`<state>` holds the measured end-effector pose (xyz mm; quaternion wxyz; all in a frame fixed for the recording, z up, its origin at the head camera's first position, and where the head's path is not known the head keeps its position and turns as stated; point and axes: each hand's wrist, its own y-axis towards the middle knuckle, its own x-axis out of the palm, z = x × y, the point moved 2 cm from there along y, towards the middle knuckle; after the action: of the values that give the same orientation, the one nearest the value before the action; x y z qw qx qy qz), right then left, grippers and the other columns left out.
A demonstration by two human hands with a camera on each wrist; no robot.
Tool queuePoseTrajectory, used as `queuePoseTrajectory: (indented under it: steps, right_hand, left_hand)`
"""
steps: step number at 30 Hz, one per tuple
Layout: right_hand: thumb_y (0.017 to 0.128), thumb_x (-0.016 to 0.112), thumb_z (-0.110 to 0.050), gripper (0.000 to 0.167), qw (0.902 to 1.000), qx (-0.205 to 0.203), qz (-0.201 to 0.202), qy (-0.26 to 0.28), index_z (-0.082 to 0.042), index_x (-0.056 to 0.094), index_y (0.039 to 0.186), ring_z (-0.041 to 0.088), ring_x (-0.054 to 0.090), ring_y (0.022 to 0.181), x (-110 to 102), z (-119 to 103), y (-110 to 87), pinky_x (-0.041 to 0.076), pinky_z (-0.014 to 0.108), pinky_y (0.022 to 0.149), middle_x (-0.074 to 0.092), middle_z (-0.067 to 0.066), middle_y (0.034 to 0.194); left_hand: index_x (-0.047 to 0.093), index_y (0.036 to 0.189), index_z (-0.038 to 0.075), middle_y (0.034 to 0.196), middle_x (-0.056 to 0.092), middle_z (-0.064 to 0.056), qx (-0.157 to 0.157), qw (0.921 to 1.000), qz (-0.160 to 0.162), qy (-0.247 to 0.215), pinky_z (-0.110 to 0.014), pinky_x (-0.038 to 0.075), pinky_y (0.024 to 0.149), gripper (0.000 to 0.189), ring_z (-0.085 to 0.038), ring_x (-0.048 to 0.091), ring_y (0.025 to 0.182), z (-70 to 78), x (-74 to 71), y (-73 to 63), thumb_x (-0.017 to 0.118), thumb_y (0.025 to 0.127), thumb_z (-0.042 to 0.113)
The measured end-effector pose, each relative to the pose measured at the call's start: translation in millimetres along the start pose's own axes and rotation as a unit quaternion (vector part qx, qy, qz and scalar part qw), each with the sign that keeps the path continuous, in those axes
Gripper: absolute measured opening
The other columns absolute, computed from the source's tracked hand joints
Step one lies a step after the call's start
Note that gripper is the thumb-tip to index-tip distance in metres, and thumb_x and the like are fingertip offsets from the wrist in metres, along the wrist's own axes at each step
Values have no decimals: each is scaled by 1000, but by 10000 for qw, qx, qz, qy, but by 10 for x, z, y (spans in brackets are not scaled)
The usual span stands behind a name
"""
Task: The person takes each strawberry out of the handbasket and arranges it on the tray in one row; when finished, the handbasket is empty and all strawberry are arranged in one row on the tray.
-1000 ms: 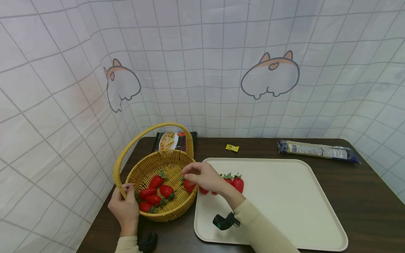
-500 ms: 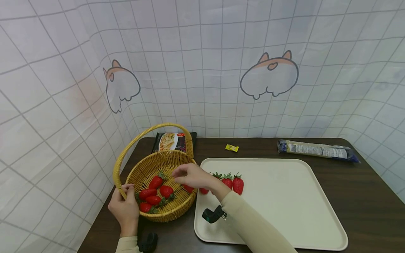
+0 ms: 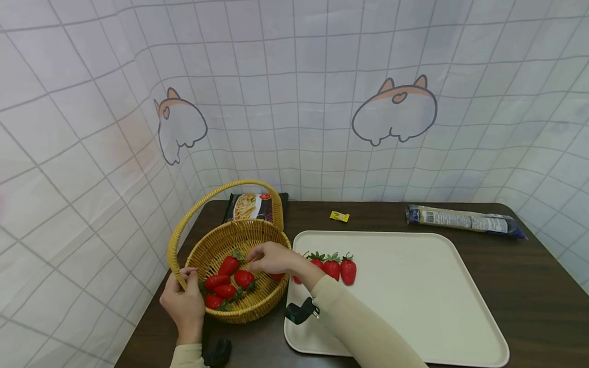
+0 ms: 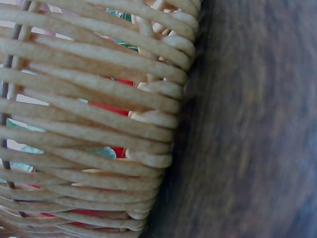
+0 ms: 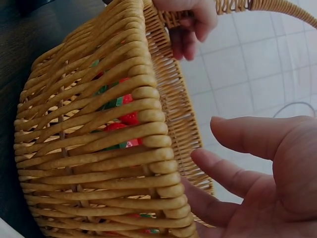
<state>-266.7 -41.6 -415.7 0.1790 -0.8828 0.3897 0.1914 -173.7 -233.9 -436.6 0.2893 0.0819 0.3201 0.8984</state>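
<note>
My left hand [image 3: 184,306] grips the yellow wicker basket [image 3: 250,313] at its left rim, where the arched handle meets it. Several red strawberries [image 3: 229,266] with green leaves lie inside. My right hand [image 3: 273,258] reaches over the right rim, its fingers near the strawberries at the basket's middle. In the right wrist view, the thumb and fingers of the right hand [image 5: 262,183] are spread with nothing between them. Another strawberry [image 3: 277,277] is partly hidden under that hand. The left wrist view has only the basket wall [image 4: 89,114] close up, with red showing through gaps.
A cream tray [image 3: 405,296] stands right of the basket, with several strawberries [image 3: 348,269] in a row at its left. Behind are a black food packet [image 3: 257,207], a small yellow wrapped sweet [image 3: 339,216] and a long plastic-wrapped pack [image 3: 465,221].
My right hand has moved left, from the basket's right rim to above its middle. The left hand keeps its hold, and the basket stays in place.
</note>
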Motion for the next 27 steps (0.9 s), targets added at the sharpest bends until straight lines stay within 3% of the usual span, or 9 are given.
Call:
queuePoseTrajectory:
  steps: [7, 14, 23, 27]
  right_hand:
    - [87, 72, -16, 31, 9998, 62, -5, 207, -6, 68, 116, 16, 61, 98, 20, 33, 46, 49, 36, 88, 68, 2, 105]
    - [82, 72, 1, 32, 9986, 278, -133, 432, -3, 69, 114, 18, 61, 97, 68, 91, 129, 51, 41, 87, 67, 14, 112]
    - [81, 70, 5, 30, 9941, 578, -274, 872, -2, 70, 111, 17, 61, 91, 93, 124, 198, 53, 44, 82, 68, 11, 107]
    - [80, 71, 6, 27, 9942, 552, -349, 853, 0, 70, 107, 16, 59, 83, 112, 125, 194, 54, 43, 80, 67, 10, 98]
  left_hand:
    - [66, 75, -10, 80, 66, -26, -29, 10000, 7, -17, -18, 29, 57, 11, 2, 44, 61, -6, 1, 2, 60, 83, -14]
    - [66, 76, -10, 81, 66, -25, -102, 9999, -2, 34, -19, 32, 60, 11, 3, 48, 65, 5, -6, -5, 59, 84, -14]
    - [66, 76, -11, 80, 66, -25, -45, 10000, 7, -8, -18, 34, 62, 11, 4, 51, 68, 20, 5, -2, 59, 83, -15]
    - [65, 75, -12, 80, 66, -25, -48, 10000, 19, 2, -18, 34, 63, 10, 4, 50, 68, 28, 5, -6, 59, 83, -16]
